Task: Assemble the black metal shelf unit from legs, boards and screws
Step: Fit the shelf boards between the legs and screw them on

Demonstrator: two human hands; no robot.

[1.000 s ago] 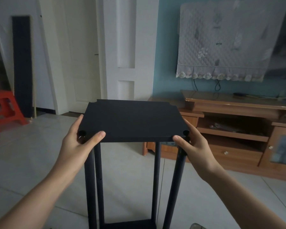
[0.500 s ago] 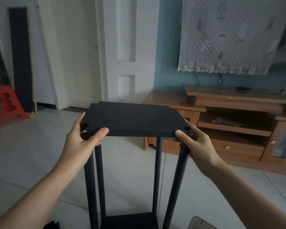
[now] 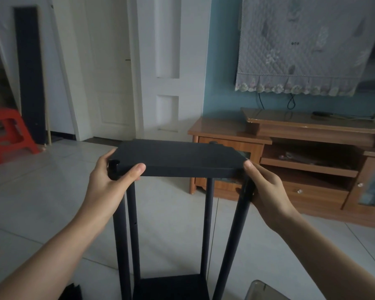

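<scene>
A: Now, grips first. Left hand (image 3: 108,180) closed on the near left corner of the top board (image 3: 178,158): thumb lying on the board's front edge, fingers wrapped round behind the corner notch and the leg top there.

B: Right hand (image 3: 266,187)?

A: Closed on the near right corner. Thumb tip at the board's corner, fingers curled around the upper end of the near right leg (image 3: 234,239) just below the board.

B: Board position?

A: Roughly level, sitting at the top of four black legs. Near left leg (image 3: 121,252) shows its round top in the corner notch. Far left leg (image 3: 133,230) and far right leg (image 3: 207,224) run straight down; the far right one pokes up slightly past the back edge. The near right leg leans outward toward its foot.

B: Lower down?

A: Lower board (image 3: 171,286) fixed between the legs near the floor (image 3: 41,202), partly cut off by the bottom edge.

B: Surroundings?

A: Pale tiled floor. Wooden TV cabinet (image 3: 312,152) to the right, against a teal wall; a quilted cloth cover (image 3: 301,44) hangs above it. White door (image 3: 108,68) straight behind. Long dark panel (image 3: 29,72) leaning on the wall at far left, red plastic stool (image 3: 7,133) beside it. Small black piece (image 3: 70,292) on the floor at bottom left; I cannot tell what it is.
</scene>
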